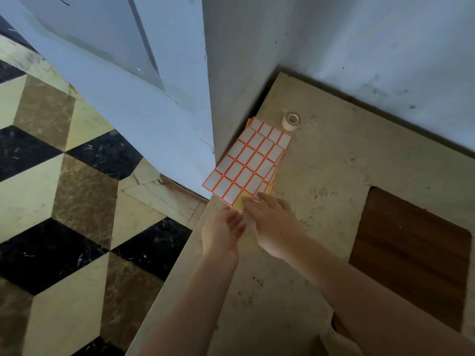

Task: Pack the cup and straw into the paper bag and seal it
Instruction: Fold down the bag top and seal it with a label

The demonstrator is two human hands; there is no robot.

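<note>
I see my right hand (272,222) picking at the label sheet (249,163), my left hand (222,231) relaxed, holding nothing; sealing looks underway; bag, cup, straw unseen.

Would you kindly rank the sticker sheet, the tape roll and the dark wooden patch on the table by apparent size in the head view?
1. Dark wooden patch, largest, though nearer the camera.
2. Sticker sheet, somewhat smaller.
3. Tape roll, clearly smallest, and farthest away.
</note>
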